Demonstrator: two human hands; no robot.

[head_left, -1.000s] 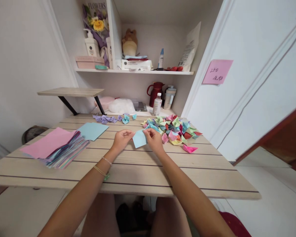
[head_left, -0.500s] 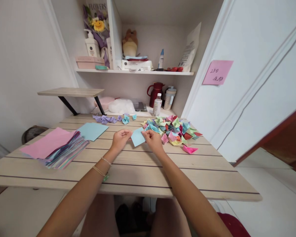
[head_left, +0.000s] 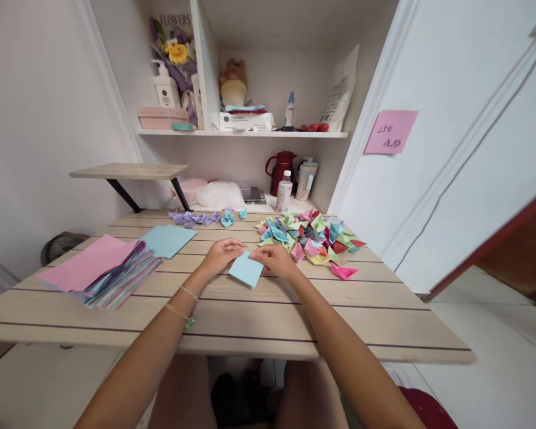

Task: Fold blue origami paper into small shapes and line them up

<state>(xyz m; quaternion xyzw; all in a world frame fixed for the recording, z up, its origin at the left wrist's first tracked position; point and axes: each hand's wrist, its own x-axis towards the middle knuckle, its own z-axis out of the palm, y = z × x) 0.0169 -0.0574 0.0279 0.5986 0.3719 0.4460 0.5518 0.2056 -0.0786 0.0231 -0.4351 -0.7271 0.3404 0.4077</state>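
Note:
A small light-blue square of folded paper [head_left: 245,271] is between my hands, tilted, its lower corner toward me. My right hand [head_left: 276,261] pinches its upper right corner between thumb and fingers. At its upper left edge my left hand [head_left: 222,257] has its fingers closed on the paper, the fingertips partly hidden. Just beyond my right hand lies a pile of folded paper boats [head_left: 315,235] in many colours. One bright pink boat [head_left: 343,271] sits apart at the pile's near right.
To the left are a stack of coloured paper sheets [head_left: 116,274] and light-blue sheets [head_left: 167,240]. Purple folded pieces [head_left: 190,218] and blue ones [head_left: 227,218] line the table's back. Behind stand a bottle [head_left: 284,193], a red jug [head_left: 280,173] and a small raised shelf [head_left: 129,171].
The light-blue paper has come down toward me and lies flatter. Both hands have shifted with it, gripping nearer its upper edge.

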